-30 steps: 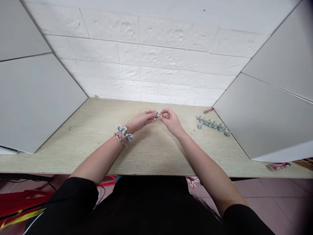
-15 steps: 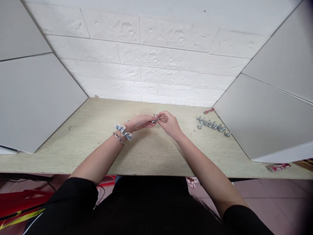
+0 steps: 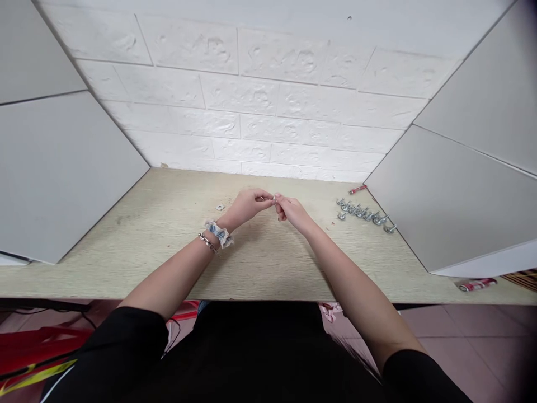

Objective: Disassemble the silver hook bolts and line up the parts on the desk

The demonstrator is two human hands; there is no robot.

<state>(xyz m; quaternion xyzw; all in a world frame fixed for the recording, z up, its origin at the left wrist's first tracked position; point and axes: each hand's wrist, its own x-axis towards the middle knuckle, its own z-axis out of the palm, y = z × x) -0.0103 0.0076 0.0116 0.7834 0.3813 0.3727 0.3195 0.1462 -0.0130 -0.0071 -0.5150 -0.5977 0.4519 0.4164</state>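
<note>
My left hand (image 3: 250, 205) is closed, its fingertips pinching one side of a small metal bolt (image 3: 274, 200) that is mostly hidden between the fingers. From the other side my right hand (image 3: 292, 212) grips the same bolt, thumb on top and fingers curled beneath. Both hands meet just above the middle of the table. Behind my left wrist a single flat metal washer (image 3: 220, 207) lies on the tabletop. Over to the right stands a cluster of bolts with washers (image 3: 364, 213), several of them in a slanting row.
A red marker-like tube (image 3: 358, 190) lies by the back right corner, and a second red tube (image 3: 478, 285) near the front right edge. Grey panels (image 3: 62, 179) flank the wooden table (image 3: 260, 268), with a white brick-pattern wall (image 3: 260, 120) behind.
Both hands have turned and come closer together, hiding most of the metal that showed between them. My left hand has lifted and shifted right, uncovering the washer on the table.
</note>
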